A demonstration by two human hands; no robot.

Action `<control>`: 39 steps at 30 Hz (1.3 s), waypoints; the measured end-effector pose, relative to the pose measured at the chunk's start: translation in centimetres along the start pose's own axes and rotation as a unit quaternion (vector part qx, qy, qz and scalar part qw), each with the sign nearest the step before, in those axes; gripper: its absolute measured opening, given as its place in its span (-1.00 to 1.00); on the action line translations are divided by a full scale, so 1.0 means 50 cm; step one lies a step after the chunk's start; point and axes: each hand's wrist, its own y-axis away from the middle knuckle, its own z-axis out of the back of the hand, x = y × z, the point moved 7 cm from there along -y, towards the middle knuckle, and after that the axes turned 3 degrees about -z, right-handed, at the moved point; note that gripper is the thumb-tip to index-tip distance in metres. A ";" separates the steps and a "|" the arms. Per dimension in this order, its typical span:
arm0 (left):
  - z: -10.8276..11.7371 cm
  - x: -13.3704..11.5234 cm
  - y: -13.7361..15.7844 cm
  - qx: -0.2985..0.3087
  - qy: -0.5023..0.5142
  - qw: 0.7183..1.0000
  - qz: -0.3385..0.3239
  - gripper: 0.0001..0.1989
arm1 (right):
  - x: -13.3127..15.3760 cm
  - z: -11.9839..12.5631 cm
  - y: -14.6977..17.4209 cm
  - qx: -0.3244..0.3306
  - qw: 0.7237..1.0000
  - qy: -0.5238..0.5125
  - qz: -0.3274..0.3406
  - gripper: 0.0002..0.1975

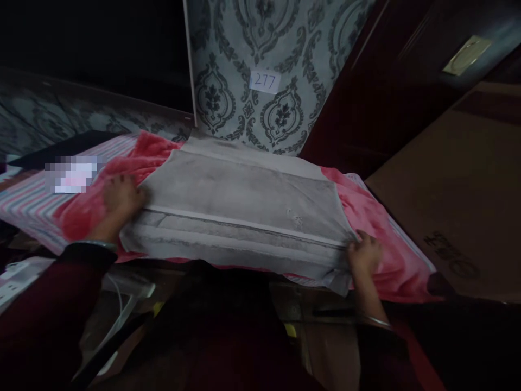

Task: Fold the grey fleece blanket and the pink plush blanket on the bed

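In front of the person, a red blanket [391, 260] lies under a grey cloth [244, 190], whose long axis runs left to right between the hands, neither clearly nearer. The left hand [122, 198] curls at its left edge, grip blurred, so I cannot tell; the right hand [365, 253] pinches its right edge. The cardboard box [456, 201] bears illegible dark print [451, 255]; a paper slip [265, 81] reads "277".
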 end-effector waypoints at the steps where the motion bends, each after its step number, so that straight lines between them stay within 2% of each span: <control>1: -0.014 -0.049 0.009 -0.003 -0.029 0.999 -0.038 -0.52 | 0.047 -0.012 0.017 0.011 0.998 -0.012 0.062 -0.55; 3: -0.069 -0.175 0.043 0.046 -0.020 0.986 -0.156 -0.47 | 0.151 -0.048 0.055 0.062 0.982 -0.052 0.173 -0.56; 4: -0.104 -0.242 0.069 0.090 -0.007 0.971 -0.222 -0.46 | 0.200 -0.066 0.074 0.084 0.972 -0.057 0.212 -0.55; 6: -0.164 -0.348 0.124 0.139 -0.002 0.943 -0.302 -0.46 | 0.276 -0.098 0.103 0.114 0.962 -0.026 0.248 -0.50; 8: -0.215 -0.410 0.173 0.175 -0.022 0.924 -0.339 -0.45 | 0.313 -0.127 0.124 0.157 0.955 0.037 0.249 -0.48; 9: -0.239 -0.424 0.195 0.200 -0.035 0.917 -0.345 -0.44 | 0.318 -0.140 0.134 0.181 0.950 0.068 0.244 -0.47; 12: -0.274 -0.423 0.232 0.222 -0.051 0.911 -0.345 -0.41 | 0.304 -0.161 0.160 0.232 0.934 0.126 0.240 -0.46; 16: -0.278 -0.400 0.241 0.211 -0.049 0.914 -0.342 -0.42 | 0.281 -0.158 0.178 0.225 0.930 0.141 0.254 -0.47; 20: -0.275 -0.397 0.240 0.204 -0.051 0.913 -0.349 -0.42 | 0.283 -0.158 0.180 0.242 0.928 0.140 0.245 -0.47; 24: -0.273 -0.398 0.242 0.195 -0.044 0.912 -0.358 -0.43 | 0.330 -0.155 0.141 0.248 0.934 0.132 0.221 -0.47; 27: -0.272 -0.399 0.244 0.192 -0.048 0.911 -0.361 -0.44 | 0.397 -0.165 0.102 0.243 0.930 0.121 0.249 -0.45; 29: -0.274 -0.398 0.246 0.194 -0.057 0.912 -0.357 -0.44 | 0.425 -0.189 0.088 0.267 0.919 0.125 0.262 -0.43; 31: -0.275 -0.394 0.250 0.193 -0.063 0.912 -0.356 -0.44 | 0.428 -0.222 0.088 0.306 0.906 0.134 0.261 -0.41; 34: -0.271 -0.386 0.245 0.186 -0.063 0.909 -0.367 -0.45 | 0.405 -0.257 0.094 0.344 0.892 0.132 0.263 -0.39; 37: -0.262 -0.396 0.209 0.205 -0.051 0.894 -0.395 -0.50 | 0.387 -0.263 0.069 0.360 0.881 0.090 0.295 -0.42; 39: -0.259 -0.429 0.167 0.229 -0.039 0.880 -0.414 -0.55 | 0.391 -0.251 0.020 0.347 0.883 0.045 0.312 -0.44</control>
